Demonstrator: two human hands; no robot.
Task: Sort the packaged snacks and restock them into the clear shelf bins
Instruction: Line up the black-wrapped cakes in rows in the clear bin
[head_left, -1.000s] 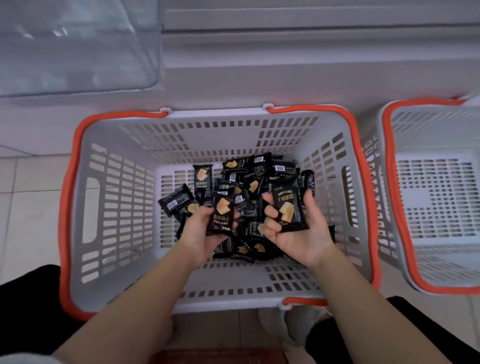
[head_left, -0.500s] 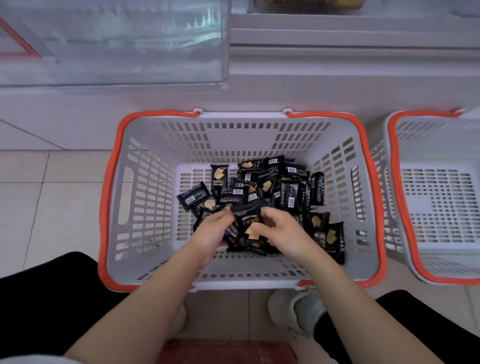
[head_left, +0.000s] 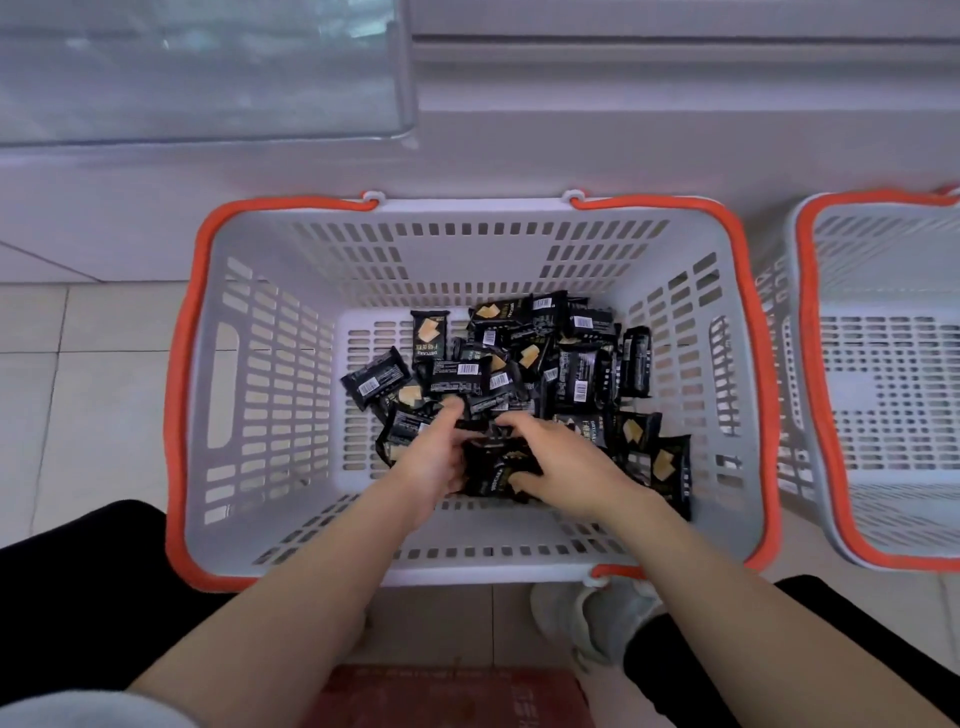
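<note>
We saw a tiled floor running under everything, and at the top left a clear shelf bin on the white shelf. In the middle stood a grey basket with an orange rim, just in front of the shelf base. A second grey basket of the same kind stood just beside it on the right, cut off by the frame edge. At the bottom a red mat lay between the person's black-clad knees, with a pale shoe near the basket's front edge.

Inside the middle basket a heap of black snack packets lay toward the back and right of its floor. Our left hand and right hand were close together at the near side of the heap, both with fingers curled around one small bundle of packets held between them.
</note>
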